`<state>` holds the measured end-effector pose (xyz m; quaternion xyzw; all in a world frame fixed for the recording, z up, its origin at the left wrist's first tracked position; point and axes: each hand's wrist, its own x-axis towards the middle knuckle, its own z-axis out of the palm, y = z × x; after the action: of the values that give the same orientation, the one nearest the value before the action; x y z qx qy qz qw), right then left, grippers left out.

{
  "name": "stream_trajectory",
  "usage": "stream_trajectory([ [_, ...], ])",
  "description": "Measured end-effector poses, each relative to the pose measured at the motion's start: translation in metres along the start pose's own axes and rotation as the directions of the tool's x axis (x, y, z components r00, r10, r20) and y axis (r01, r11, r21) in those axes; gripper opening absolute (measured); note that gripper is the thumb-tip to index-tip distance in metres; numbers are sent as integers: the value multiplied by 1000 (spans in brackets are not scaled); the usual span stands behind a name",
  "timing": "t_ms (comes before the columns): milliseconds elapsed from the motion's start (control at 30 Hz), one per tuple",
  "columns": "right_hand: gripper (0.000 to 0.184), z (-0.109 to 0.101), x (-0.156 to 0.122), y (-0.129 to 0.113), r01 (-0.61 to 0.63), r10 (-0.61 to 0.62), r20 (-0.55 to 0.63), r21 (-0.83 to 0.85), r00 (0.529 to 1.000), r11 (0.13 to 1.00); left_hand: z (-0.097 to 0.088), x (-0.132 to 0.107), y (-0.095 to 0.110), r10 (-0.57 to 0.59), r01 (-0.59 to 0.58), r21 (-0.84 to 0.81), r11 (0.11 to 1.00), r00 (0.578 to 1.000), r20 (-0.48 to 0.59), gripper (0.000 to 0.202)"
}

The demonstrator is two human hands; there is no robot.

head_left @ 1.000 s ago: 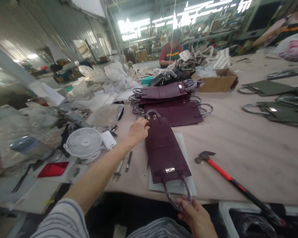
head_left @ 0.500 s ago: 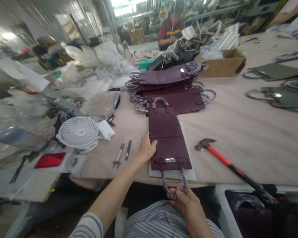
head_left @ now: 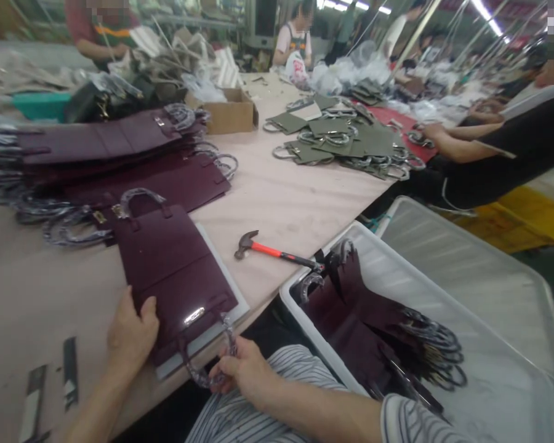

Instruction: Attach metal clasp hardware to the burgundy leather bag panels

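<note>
A flat maroon bag piece (head_left: pixel 170 271) lies on a white mat (head_left: pixel 233 295) at the table's near edge, a plastic-wrapped handle at each end. My left hand (head_left: pixel 132 329) rests on its near left corner, thumb on top and fingers curled over the edge. My right hand (head_left: pixel 242 369) is closed around the near wrapped handle (head_left: pixel 203 369), which hangs off the table edge. A silver clasp (head_left: pixel 194 315) sits just above that handle.
A stack of maroon bag pieces (head_left: pixel 111 147) lies behind. A red-handled hammer (head_left: pixel 277 251) lies to the right. White bins (head_left: pixel 443 344) at right hold more maroon pieces. Olive pieces (head_left: pixel 346 138), a cardboard box (head_left: pixel 228 111) and other people stand further back. Small tools (head_left: pixel 50 387) lie near left.
The view has swung right, showing the bins and co-workers. My left hand slid down the bag piece from its far end to the near left corner. My right hand kept hold of the handle.
</note>
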<state>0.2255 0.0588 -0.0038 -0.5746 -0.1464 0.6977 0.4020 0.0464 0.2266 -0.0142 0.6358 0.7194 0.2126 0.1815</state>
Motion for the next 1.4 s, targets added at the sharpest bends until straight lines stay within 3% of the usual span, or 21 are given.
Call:
stream_trajectory([
  [200, 39, -3, 1, -8, 31, -26, 43, -127, 999, 991, 2, -7, 12, -25, 20, -98, 995, 998, -53, 57],
  [333, 40, -18, -2, -18, 98, -78, 79, -294, 994, 951, -9, -12, 11, -9, 0, -121, 993, 997, -76, 50],
  [400, 42, -30, -3, -29, 236, -290, -17, -538, 957, 810, -22, -15, 5, 3, -14, -79, 997, 991, -134, 43],
  [467, 43, -40, 0, -44, 306, -497, -53, -730, 866, 611, -40, -19, -4, -5, 3, -11, 1000, 988, -154, 34],
  [567, 38, -40, 11, -71, 488, -763, 116, -826, 636, 281, -64, -27, -21, -98, 107, 101, 989, 991, -88, 27],
  [633, 33, -30, 25, -86, 605, -822, 305, -794, 480, 58, -74, -31, -31, -181, 178, 174, 969, 984, 2, 25],
  [667, 31, -23, 33, -91, 634, -819, 385, -773, 424, -35, -77, -32, -36, -215, 203, 202, 958, 976, 40, 24],
  [733, 30, -10, 52, -96, 635, -793, 490, -752, 362, -175, -79, -33, -41, -258, 233, 230, 945, 962, 87, 24],
  [800, 33, 0, 70, -95, 588, -766, 542, -762, 346, -273, -77, -34, -44, -270, 243, 230, 942, 958, 95, 23],
  [900, 37, 7, 89, -88, 536, -735, 575, -772, 361, -341, -70, -32, -39, -271, 243, 216, 946, 956, 111, 23],
  [1167, 37, 5, 96, -82, 529, -719, 586, -771, 374, -353, -47, -4, -1, -177, 144, 203, 969, 972, 156, 24],
  [1267, 37, 5, 95, -83, 527, -722, 578, -777, 381, -344, -45, 2, 1, -175, 132, 240, 962, 971, 166, 25],
  [1400, 37, 5, 94, -84, 536, -722, 576, -775, 384, -334, -45, 6, -7, -241, 199, 263, 944, 961, 136, 22],
])
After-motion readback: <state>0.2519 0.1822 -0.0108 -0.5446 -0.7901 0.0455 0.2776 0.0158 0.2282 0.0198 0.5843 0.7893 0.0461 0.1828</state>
